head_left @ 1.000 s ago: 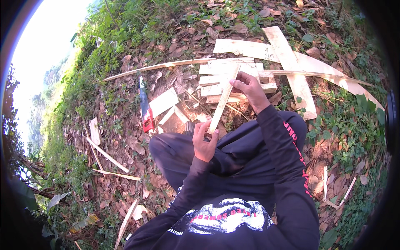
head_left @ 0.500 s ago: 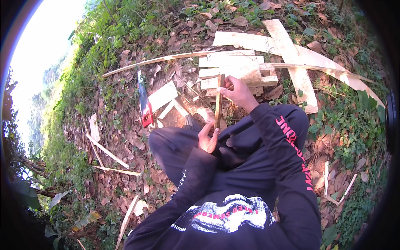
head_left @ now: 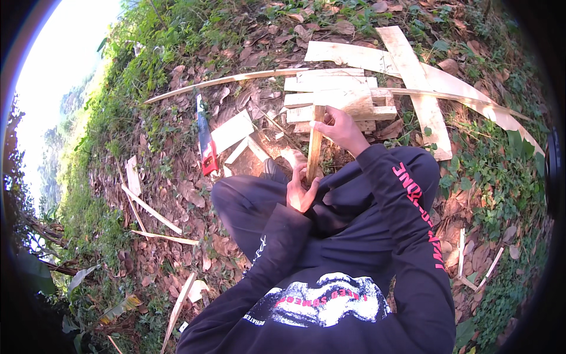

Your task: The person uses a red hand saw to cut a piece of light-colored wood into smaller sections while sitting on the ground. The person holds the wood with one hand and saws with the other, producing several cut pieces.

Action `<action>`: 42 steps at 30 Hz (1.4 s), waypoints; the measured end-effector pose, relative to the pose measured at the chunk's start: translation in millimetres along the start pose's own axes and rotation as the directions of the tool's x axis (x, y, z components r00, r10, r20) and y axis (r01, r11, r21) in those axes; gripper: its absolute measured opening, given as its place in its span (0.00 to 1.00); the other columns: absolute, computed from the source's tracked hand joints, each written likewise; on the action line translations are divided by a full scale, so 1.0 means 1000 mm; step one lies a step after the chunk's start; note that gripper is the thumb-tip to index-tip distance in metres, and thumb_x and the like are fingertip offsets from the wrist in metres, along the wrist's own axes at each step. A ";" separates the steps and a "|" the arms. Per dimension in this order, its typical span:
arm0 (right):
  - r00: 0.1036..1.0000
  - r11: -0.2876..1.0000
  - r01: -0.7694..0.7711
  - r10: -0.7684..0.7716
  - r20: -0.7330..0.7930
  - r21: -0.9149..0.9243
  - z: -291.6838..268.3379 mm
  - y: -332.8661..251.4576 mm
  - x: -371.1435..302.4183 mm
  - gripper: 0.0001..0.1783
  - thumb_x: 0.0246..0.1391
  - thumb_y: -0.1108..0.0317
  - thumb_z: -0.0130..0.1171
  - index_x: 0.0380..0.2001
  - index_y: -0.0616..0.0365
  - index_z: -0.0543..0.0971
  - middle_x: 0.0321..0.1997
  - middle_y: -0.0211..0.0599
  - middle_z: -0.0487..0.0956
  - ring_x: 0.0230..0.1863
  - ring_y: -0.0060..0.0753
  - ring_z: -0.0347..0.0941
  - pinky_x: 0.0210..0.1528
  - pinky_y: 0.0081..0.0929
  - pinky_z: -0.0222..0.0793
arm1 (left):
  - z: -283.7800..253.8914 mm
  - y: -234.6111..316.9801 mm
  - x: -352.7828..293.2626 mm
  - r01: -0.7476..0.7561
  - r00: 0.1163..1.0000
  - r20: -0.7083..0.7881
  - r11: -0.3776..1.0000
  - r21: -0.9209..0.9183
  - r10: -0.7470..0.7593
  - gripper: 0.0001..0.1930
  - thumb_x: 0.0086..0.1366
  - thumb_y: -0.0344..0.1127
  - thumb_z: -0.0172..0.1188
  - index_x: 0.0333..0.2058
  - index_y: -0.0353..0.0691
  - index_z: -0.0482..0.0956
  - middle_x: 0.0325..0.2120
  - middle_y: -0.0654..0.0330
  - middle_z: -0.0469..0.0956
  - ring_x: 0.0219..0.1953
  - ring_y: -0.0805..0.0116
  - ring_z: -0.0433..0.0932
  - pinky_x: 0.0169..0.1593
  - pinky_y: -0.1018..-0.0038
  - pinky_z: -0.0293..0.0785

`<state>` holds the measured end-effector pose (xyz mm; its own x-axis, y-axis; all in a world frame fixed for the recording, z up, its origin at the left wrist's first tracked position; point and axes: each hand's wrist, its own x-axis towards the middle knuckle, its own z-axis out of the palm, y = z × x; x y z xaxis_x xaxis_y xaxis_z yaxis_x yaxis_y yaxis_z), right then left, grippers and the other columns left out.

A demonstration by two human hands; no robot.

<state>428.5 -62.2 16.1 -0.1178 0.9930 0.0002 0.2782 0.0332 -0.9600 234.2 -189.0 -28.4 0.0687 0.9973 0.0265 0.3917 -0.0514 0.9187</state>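
Between my two hands stands a short wooden strip (head_left: 315,144), its long side running away from my lap. My left hand (head_left: 300,193) is closed around its near end, thumb along one side. Near the far end, my right hand (head_left: 340,131) pinches the strip between thumb and fingers. Just beyond it lies a stack of pale boards (head_left: 336,97) on the leaf-covered ground. Beneath my left hand, a bare foot (head_left: 293,158) shows in part beside my crossed legs.
A handsaw with a red handle (head_left: 209,160) lies left of a square board (head_left: 232,131). Long planks (head_left: 415,82) cross at the far right. Thin offcuts (head_left: 152,209) are scattered on the left, with two more sticks (head_left: 461,252) at the right. Green plants surround the leaf litter.
The strip has turned in my hands, so a broader, lighter face shows now. Both hands have shifted slightly to the right.
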 end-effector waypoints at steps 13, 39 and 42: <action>0.999 0.983 -0.018 0.008 0.051 0.184 0.003 0.016 0.005 0.29 0.53 0.58 0.65 0.52 0.69 0.77 0.34 0.37 0.81 0.33 0.27 0.77 0.38 0.26 0.75 | -0.002 -0.031 0.001 -0.108 0.994 -0.008 0.982 0.157 0.110 0.21 0.60 0.23 0.60 0.52 0.30 0.71 0.44 0.53 0.67 0.31 0.66 0.81 0.35 0.75 0.78; 0.993 0.964 0.031 -0.059 0.100 0.262 -0.001 0.004 0.003 0.16 0.53 0.62 0.70 0.35 0.62 0.76 0.31 0.31 0.79 0.32 0.20 0.75 0.37 0.22 0.73 | -0.004 -0.029 0.006 -0.123 0.986 0.117 0.992 0.036 0.118 0.12 0.66 0.26 0.50 0.46 0.28 0.72 0.37 0.52 0.75 0.31 0.67 0.77 0.37 0.72 0.75; 0.994 0.959 0.013 -0.043 0.098 0.282 0.002 0.001 0.003 0.17 0.53 0.63 0.70 0.34 0.62 0.75 0.32 0.32 0.79 0.33 0.21 0.76 0.38 0.23 0.75 | 0.000 -0.030 0.002 -0.018 0.995 0.094 1.000 -0.010 0.019 0.12 0.67 0.27 0.55 0.48 0.29 0.69 0.35 0.55 0.76 0.29 0.70 0.78 0.37 0.73 0.75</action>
<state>426.5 -59.6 14.6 -0.2228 0.9748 0.0138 -0.0040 0.0132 -0.9999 222.8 -185.6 -55.5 0.1616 0.9868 0.0065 0.3809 -0.0684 0.9221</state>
